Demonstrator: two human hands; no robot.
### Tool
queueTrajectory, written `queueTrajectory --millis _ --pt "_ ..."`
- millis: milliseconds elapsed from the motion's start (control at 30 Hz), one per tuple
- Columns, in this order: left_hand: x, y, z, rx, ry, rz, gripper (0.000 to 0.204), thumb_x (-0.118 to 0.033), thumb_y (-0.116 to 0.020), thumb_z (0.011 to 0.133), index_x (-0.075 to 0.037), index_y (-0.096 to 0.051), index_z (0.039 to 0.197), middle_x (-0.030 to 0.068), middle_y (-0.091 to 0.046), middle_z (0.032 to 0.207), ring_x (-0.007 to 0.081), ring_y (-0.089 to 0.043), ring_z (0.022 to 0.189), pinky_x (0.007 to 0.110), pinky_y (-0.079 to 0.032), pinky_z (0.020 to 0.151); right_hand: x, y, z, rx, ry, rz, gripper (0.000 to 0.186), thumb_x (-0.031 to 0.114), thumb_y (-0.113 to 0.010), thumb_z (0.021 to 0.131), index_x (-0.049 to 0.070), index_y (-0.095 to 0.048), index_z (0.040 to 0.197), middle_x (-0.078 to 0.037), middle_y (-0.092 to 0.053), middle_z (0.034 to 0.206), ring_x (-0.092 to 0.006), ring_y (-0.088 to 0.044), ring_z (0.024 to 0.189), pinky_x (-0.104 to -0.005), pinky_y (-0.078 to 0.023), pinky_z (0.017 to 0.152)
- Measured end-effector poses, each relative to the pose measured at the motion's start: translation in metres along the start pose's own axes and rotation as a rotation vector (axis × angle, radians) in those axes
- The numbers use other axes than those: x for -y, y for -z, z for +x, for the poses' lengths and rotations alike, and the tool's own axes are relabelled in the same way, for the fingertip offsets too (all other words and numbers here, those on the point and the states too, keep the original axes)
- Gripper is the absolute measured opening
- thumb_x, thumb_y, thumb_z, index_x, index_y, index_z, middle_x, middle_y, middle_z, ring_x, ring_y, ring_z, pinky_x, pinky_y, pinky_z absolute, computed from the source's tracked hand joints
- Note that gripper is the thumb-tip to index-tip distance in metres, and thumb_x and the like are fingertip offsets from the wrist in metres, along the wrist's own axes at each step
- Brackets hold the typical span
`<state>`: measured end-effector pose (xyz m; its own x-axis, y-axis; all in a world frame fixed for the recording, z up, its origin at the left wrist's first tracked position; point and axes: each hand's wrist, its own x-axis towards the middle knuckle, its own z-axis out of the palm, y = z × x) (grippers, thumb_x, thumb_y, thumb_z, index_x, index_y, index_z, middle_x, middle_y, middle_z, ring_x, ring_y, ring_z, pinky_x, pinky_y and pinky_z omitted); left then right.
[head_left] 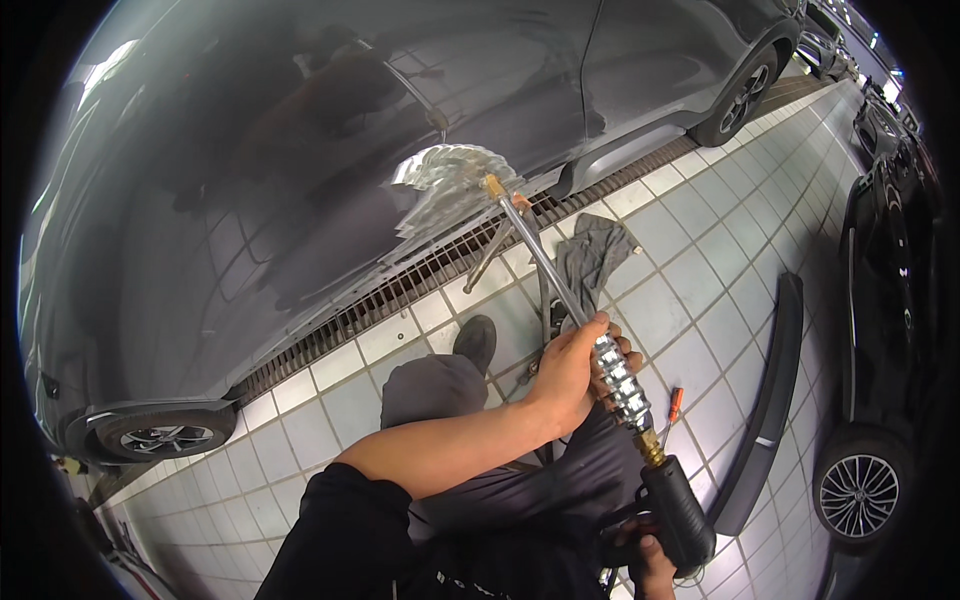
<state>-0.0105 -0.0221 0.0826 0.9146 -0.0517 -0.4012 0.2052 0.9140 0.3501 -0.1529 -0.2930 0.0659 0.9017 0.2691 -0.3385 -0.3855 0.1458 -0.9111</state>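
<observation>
A slide-hammer dent puller (pixel 548 264) slants from my lap up to the dark grey car (pixel 300 180). Its brass tip (pixel 493 186) lies over the right edge of a ground, bare-metal patch (pixel 440 175) low on the door; whether they touch I cannot tell. My left hand (pixel 570 378) is closed around the shiny ribbed slide weight (pixel 624 392). Lower right, my right hand (pixel 652 562) grips the black pistol handle (pixel 676 515), its fingers partly hidden by it.
Between car and tiles runs a floor grate (pixel 340 322). A grey cloth (pixel 592 258) lies beyond my knees, beside metal bars. An orange-handled tool (pixel 676 402) and a long black trim strip (pixel 765 400) lie to the right. A black car (pixel 890 280) stands farther right.
</observation>
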Motion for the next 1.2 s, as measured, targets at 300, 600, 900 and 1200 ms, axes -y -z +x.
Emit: queueTrajectory --millis 300,600,900,1200 --pt "-0.005 -0.01 -0.001 0.025 -0.021 -0.029 0.025 -0.03 -0.053 0.096 -0.006 -0.052 0.093 0.0073 -0.055 0.085 0.0248 -0.063 0.088 0.045 -0.054 0.079 -0.001 0.0 0.006 -0.067 0.073 0.037 0.046 0.035 -0.073 0.081 -0.001 -0.057 0.104 -0.013 -0.062 0.084 -0.0236 -0.062 0.07 -0.0418 -0.053 0.069" --pt "-0.027 -0.012 0.014 -0.174 -0.106 -0.07 0.025 -0.031 -0.054 0.095 -0.006 -0.053 0.09 0.0079 -0.055 0.081 0.0259 -0.061 0.082 0.041 -0.053 0.081 0.001 0.001 0.007 -0.012 0.063 -0.148 0.045 0.036 -0.072 0.081 -0.001 -0.058 0.102 -0.013 -0.062 0.083 -0.0234 -0.062 0.07 -0.0414 -0.053 0.069" --pt "0.034 -0.009 -0.012 -0.018 0.1 -0.101 0.016 -0.021 -0.051 0.096 -0.005 -0.05 0.09 0.0079 -0.054 0.083 0.0245 -0.061 0.087 0.04 -0.051 0.085 -0.001 0.035 -0.021 -0.119 0.06 -0.151 0.045 0.037 -0.072 0.081 -0.001 -0.059 0.101 -0.013 -0.062 0.083 -0.0232 -0.062 0.071 -0.0409 -0.053 0.069" --pt "0.004 -0.005 0.007 -0.032 -0.01 -0.065 0.025 -0.029 -0.055 0.092 -0.005 -0.05 0.087 0.0075 -0.052 0.08 0.0261 -0.059 0.079 0.045 -0.053 0.082 -0.007 0.001 0.002 -0.066 0.06 -0.148 0.043 0.038 -0.072 0.081 -0.001 -0.06 0.096 -0.012 -0.062 0.081 -0.023 -0.062 0.07 -0.0392 -0.052 0.067"
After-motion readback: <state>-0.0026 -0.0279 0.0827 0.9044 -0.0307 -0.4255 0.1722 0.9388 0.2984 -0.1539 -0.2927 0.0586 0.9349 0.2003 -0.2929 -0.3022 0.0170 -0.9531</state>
